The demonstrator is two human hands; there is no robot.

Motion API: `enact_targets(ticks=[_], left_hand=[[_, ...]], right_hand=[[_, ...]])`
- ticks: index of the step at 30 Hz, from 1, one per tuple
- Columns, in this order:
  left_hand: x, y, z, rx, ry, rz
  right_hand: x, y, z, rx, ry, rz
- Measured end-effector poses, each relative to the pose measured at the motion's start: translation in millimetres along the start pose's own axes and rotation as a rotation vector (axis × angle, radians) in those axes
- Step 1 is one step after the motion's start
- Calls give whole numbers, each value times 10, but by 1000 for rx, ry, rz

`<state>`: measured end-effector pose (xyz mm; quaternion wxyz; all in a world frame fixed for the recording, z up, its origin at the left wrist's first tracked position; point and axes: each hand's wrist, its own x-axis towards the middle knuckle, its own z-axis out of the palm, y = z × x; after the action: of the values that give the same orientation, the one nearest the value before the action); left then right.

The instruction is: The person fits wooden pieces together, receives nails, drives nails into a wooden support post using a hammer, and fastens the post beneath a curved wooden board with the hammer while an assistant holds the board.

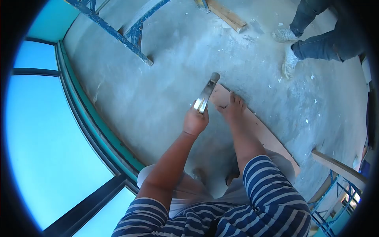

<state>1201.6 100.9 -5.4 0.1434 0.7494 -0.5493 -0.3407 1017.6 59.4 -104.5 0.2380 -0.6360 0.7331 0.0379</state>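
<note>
My left hand [195, 121] is closed around a hammer [207, 94], whose dark round end points up and away from me. Just right of it, a long, thin wooden board [265, 134] runs slantwise from its far end near the hammer down past my right knee. My right hand [233, 107] holds this board close to its far end, the thumb at the left edge and the bent fingers at the right edge. The hammer is held to the left of the board's end. The undersides of the fingers are hidden.
Blue metal scaffold legs [136, 51] stand on the concrete floor [158, 91] at the upper left. Wood pieces [227, 16] lie at the top. Another person's legs [319, 50] are at the upper right. Window panels [51, 130] line the left; a timber [337, 168] is at right.
</note>
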Motion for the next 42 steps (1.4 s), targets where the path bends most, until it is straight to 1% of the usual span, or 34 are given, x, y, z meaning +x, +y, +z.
enact_targets(ticks=[2, 5, 6, 8, 9, 11, 14, 15, 16, 17, 19, 21, 24, 27, 28, 30, 31, 33, 36, 39, 40, 42], left_hand=[[166, -101, 24, 130, -126, -47], [277, -114, -117, 60, -58, -72], [241, -134, -147, 16, -6, -120], [91, 21, -497, -17, 49, -90], [26, 82, -673, -36, 79, -71], [-30, 115, -1020, -39, 109, -50], [-144, 190, -1365, -134, 155, -42], [-204, 257, -1453, -185, 169, -31], [-241, 227, -1441, -283, 175, -10], [-266, 238, -1395, -384, 178, 24], [-492, 590, -1540, -526, 81, 16], [-683, 951, -1546, -703, 56, 81], [-945, 1518, -1509, -1005, 21, 300], [-1092, 2005, -1619, -1210, -58, 558], [-1224, 2196, -1781, -1234, -87, 571], [-1276, 2370, -1874, -1169, -149, 680], [-1312, 2428, -1913, -1133, -181, 731], [-1436, 2588, -1904, -1064, -182, 727], [-1538, 2814, -1715, -1018, -144, 730], [-1655, 2958, -1814, -1034, -94, 684], [-1687, 3006, -1866, -1048, -75, 661], [-1652, 2999, -1939, -1127, -105, 666]], right_hand=[[40, -57, -63, -14, -32, 19], [64, -96, -108, -137, -63, 43], [39, -49, -88, -159, -67, 28], [58, -39, -110, -207, -72, -26], [34, -67, -189, -213, -122, -30], [4, -191, -547, -222, -198, -39], [-140, -314, -1074, -178, -127, -89], [-169, -303, -1238, -68, -108, -128], [-203, -281, -1426, 40, -77, -169], [-323, -354, -1742, 30, -13, -191], [-638, -533, -2457, 54, 137, -249], [-986, -625, -3007, 131, 272, -321], [-1661, -815, -3762, 127, 506, -328], [-2116, -805, -4130, 138, 787, -320], [-2252, -811, -4257, 163, 885, -289], [-2488, -832, -4486, 214, 1084, -231], [-2570, -839, -4592, 251, 1147, -208], [-2720, -845, -4771, 328, 1274, -167], [-2902, -925, -4906, 439, 1355, -145], [-2966, -948, -4941, 640, 1395, -112], [-3014, -960, -4956, 603, 1363, -132], [-3146, -988, -4996, 534, 1305, -178]])
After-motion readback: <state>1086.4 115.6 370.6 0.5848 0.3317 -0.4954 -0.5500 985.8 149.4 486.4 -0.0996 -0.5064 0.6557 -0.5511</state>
